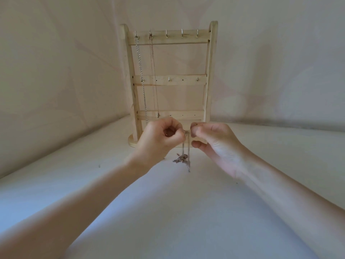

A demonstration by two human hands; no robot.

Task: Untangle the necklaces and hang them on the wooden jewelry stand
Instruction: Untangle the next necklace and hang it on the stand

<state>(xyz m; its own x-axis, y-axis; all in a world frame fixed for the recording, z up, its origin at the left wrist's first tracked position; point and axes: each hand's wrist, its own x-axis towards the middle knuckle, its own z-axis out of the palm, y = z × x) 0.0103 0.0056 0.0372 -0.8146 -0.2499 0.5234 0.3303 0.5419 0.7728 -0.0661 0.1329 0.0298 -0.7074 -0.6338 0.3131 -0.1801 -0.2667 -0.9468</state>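
A wooden jewelry stand [169,82] stands upright at the back of the white surface, with hooks along its top and middle bars. Two silver necklaces hang from its top-left hooks: a thicker chain [141,77] and a thin one [154,77]. In front of the stand's base, my left hand [158,141] and my right hand [214,141] each pinch a thin silver chain [186,146] between fingertips, close together. The chain hangs down to a small tangled bunch [181,158] on the surface.
The white surface [168,212] stretches toward me, and cream fabric walls [65,71] close in behind and beside the stand. Three top hooks [182,33] on the right carry nothing.
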